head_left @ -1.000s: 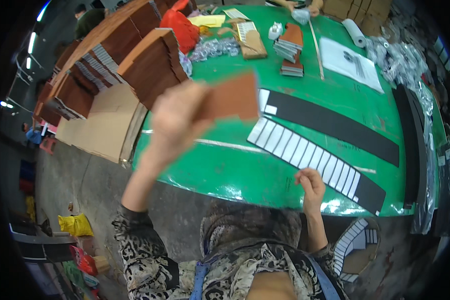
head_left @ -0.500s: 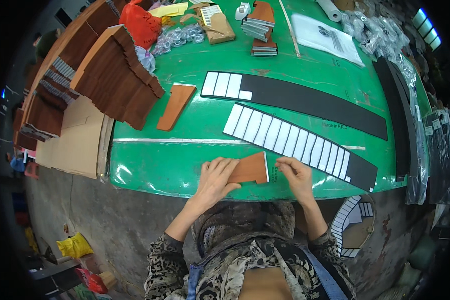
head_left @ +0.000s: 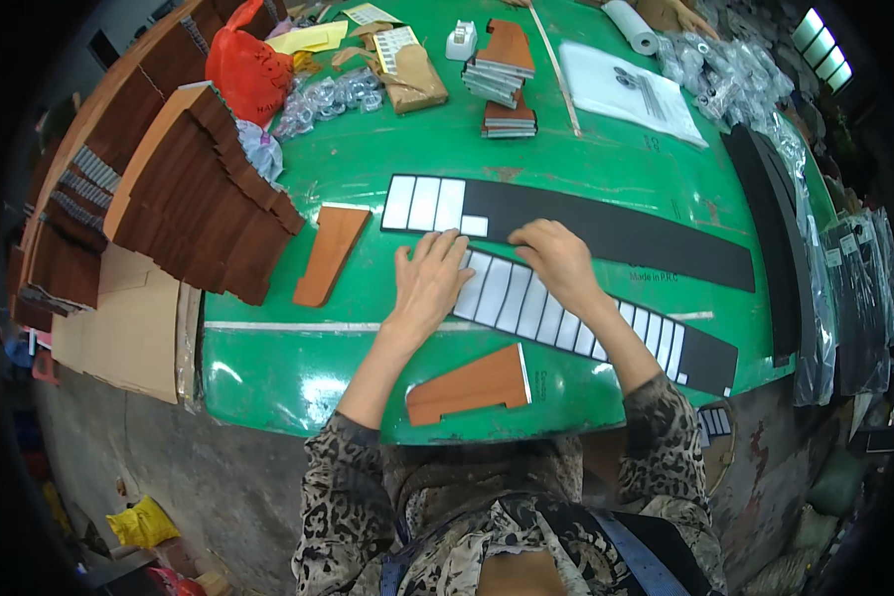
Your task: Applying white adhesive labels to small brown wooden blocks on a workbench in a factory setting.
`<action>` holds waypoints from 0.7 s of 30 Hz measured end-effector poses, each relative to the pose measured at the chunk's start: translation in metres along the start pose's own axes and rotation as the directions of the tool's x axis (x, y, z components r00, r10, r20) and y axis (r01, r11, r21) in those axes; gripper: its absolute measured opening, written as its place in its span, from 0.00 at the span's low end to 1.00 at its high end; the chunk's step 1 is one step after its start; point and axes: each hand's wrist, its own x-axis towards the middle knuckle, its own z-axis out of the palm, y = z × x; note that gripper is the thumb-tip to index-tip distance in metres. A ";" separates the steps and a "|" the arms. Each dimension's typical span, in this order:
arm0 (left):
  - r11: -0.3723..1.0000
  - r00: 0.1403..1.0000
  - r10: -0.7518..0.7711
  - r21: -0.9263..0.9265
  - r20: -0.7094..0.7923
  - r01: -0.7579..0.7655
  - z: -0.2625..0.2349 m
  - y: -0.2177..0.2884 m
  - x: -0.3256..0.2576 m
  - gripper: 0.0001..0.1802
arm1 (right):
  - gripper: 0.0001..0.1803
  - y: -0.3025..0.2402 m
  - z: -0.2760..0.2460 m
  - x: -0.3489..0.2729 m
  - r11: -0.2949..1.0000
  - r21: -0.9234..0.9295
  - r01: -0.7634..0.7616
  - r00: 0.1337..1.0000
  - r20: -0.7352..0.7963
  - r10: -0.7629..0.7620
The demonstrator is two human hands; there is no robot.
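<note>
Both hands are flat on the nearer black strip (head_left: 566, 313) with white stickers, mid-frame. Left hand (head_left: 429, 281) has its grip spread, fingers splayed over the strip's left end; right hand (head_left: 556, 260) is curled, fingertips pressing its top edge, can't tell if it's pinching. A brown leather piece (head_left: 472, 385) lies just below on the green bench (head_left: 298, 372), another brown piece (head_left: 330, 253) left.
</note>
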 end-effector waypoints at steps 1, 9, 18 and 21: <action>1.000 0.999 -0.026 0.018 0.023 0.026 0.005 -0.002 0.006 0.23 | 0.08 0.002 0.012 0.014 0.999 -0.032 -0.004 0.999 0.046 0.005; 1.000 0.998 0.011 0.007 -0.062 -0.011 0.030 -0.014 0.013 0.22 | 0.14 0.029 0.064 0.068 0.959 -0.272 0.083 0.949 0.316 0.007; 1.000 0.999 -0.002 -0.011 -0.037 0.002 0.030 -0.019 0.017 0.21 | 0.06 0.041 0.063 0.077 0.875 -0.306 0.376 0.880 0.413 -0.234; 1.000 0.999 0.001 -0.004 -0.045 -0.002 0.031 -0.018 0.016 0.21 | 0.03 0.042 0.063 0.074 0.843 -0.327 0.426 0.865 0.420 -0.274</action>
